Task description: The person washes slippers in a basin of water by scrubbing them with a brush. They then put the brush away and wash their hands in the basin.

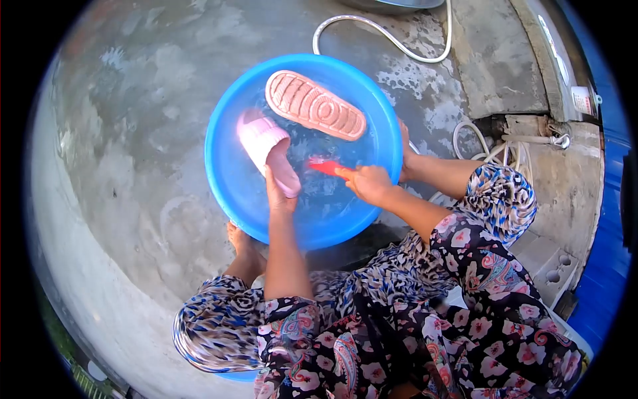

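Observation:
A round blue basin [217,193] with water in it stands on the floor between my feet. My left hand [279,196] grips a pink slipper [264,143] by its heel end, at the left side of the basin. Its toe end points up and away from me. In my right hand [367,183] is a red scrubbing brush [324,166], held by its handle over the water, a little right of the slipper and apart from it. A second pink slipper [316,106] lies sole up at the far side of the basin.
A white hose [379,30] curves over the wet concrete floor [146,100] behind the basin. More hose lies coiled at the right [492,149], beside a concrete ledge [571,179]. Part of a metal basin [399,5] shows at the top edge.

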Motion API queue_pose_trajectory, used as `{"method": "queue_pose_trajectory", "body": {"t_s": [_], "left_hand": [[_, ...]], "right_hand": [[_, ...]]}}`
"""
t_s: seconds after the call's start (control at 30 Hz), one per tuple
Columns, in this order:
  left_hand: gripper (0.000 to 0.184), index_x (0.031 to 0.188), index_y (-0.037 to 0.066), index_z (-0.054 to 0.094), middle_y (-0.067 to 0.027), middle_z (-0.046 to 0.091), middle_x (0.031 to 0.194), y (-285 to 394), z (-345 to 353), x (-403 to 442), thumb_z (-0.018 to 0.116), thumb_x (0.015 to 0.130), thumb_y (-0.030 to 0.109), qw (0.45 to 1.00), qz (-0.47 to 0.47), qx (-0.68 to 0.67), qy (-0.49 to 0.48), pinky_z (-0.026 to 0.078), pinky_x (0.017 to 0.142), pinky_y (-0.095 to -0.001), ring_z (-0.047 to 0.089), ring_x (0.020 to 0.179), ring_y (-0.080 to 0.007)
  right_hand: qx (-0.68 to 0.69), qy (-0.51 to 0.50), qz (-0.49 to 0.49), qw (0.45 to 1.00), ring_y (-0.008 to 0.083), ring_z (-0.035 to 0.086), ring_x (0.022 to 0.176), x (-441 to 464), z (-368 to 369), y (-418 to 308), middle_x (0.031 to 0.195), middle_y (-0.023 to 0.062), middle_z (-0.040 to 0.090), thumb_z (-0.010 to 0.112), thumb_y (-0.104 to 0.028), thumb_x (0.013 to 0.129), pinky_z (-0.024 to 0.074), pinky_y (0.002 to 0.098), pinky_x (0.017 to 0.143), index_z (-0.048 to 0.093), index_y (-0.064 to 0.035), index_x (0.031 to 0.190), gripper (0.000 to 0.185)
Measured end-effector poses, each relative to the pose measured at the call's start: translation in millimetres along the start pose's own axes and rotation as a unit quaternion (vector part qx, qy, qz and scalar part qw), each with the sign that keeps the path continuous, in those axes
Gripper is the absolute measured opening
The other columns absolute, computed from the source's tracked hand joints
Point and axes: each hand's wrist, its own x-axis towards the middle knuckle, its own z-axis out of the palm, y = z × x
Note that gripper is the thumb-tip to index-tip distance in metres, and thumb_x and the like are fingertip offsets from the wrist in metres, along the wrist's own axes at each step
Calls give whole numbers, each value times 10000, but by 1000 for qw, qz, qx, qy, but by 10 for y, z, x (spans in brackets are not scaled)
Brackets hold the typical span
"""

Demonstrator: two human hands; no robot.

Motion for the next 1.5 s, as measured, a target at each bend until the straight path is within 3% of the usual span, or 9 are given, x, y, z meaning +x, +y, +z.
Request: {"method": "queue_pose_trajectory", "body": {"t_s": [0.1,0.2,0.3,0.63,0.87,1.07,1.17,1.33,1.5], "left_hand": [[767,1381,26,309,-165,466,1301,-10,-5,-4,643,818,426,928,122,350,43,347,997,-366,451,1194,-257],[924,1427,31,204,-268,403,1316,-171,-22,-128,692,745,420,677,247,674,159,294,1038,-434,398,1234,-374],[1004,1445,57,127,-317,309,1355,-165,112,-300,700,721,451,593,170,758,212,297,1044,-464,365,1241,-457],[1034,1455,156,104,-285,254,1387,-1,314,-483,735,689,447,483,-14,863,151,388,951,-523,362,1224,-455],[953,1411,137,267,-194,400,1267,-48,403,-782,777,649,397,416,329,829,176,454,832,-469,445,1085,-389],[739,1342,54,349,-181,510,1176,121,34,-672,736,749,267,524,395,740,147,443,869,-386,512,1038,-290],[510,1277,-10,383,-94,545,1081,240,196,-917,616,877,204,788,372,479,111,424,792,-241,519,919,-119],[519,1249,45,423,-108,529,1176,632,116,-1218,575,873,370,867,409,276,74,465,822,-357,541,1029,-219],[528,1250,75,400,-129,497,1193,832,49,-1653,572,810,312,974,197,75,87,436,844,-563,496,1083,-333]], "right_hand": [[0,-6,70,998,329,643,858,172,22,-102,947,124,665,535,-293,881,515,410,728,496,-220,1259,386],[33,-69,94,993,344,621,940,122,39,-189,1009,156,646,542,-281,875,503,426,773,413,-202,1317,467],[72,-39,46,996,367,602,962,-75,-77,-243,1032,185,631,573,-283,852,488,445,804,413,-166,1314,503],[70,-13,78,994,370,580,1017,-437,-444,49,1071,205,619,588,-281,836,465,455,846,461,-110,1277,490],[-93,191,5,977,312,573,1070,-518,-719,218,1100,177,621,594,-370,826,398,459,929,460,-225,1310,523],[163,135,-9,977,327,592,1024,-641,-1143,-70,1100,188,616,604,-355,831,452,412,869,514,-172,1269,483],[203,186,-135,952,347,597,992,-613,-1192,-126,1074,208,617,637,-247,810,468,396,841,506,-42,1241,495],[238,207,-215,924,345,602,982,-615,-1134,-172,1056,221,620,629,-240,809,468,398,841,519,-53,1230,474],[291,187,-236,908,343,601,995,-544,-1064,-174,1055,226,620,630,-241,808,460,397,859,521,-51,1231,477]]}}
